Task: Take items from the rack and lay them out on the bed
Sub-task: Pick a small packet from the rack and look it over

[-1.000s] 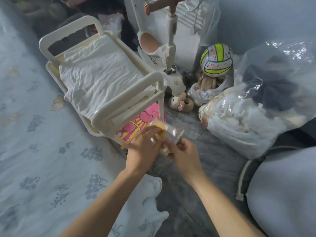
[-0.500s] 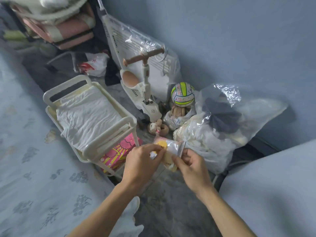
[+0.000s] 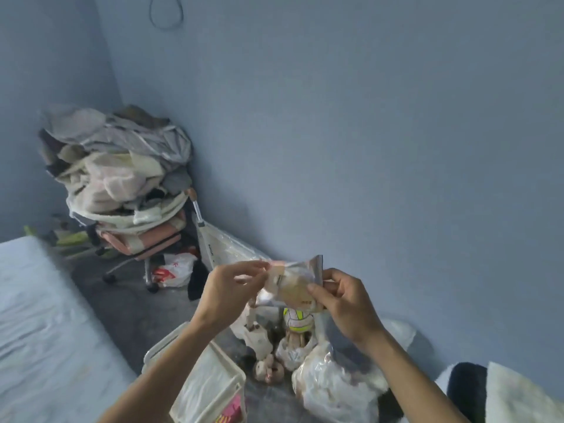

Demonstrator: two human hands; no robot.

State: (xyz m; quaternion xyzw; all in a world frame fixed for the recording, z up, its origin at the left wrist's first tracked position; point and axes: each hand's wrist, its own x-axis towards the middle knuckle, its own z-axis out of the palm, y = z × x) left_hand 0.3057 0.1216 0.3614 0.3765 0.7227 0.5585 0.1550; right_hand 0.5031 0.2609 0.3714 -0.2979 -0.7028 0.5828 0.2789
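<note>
I hold a small clear plastic packet [image 3: 294, 283] with something pale yellow inside, raised in front of the blue wall. My left hand [image 3: 227, 293] pinches its left edge with thumb and fingers. My right hand [image 3: 345, 303] grips its right side. Below my arms stands the cream plastic rack [image 3: 161, 351], with white cloth on its top shelf and a pink item lower down. The bed [image 3: 39, 328], covered in a pale blue sheet, fills the left side.
A chair piled high with clothes [image 3: 119, 166] stands in the far corner. On the floor by the wall lie a striped ball [image 3: 297, 320], a plush toy [image 3: 268, 369] and clear bags of clothes [image 3: 332, 389]. A black-and-white plush [image 3: 488, 392] sits at lower right.
Both hands have lifted the packet from beside the rack up to chest height. The view has tilted upward, bringing the wall and the clothes-laden chair into sight.
</note>
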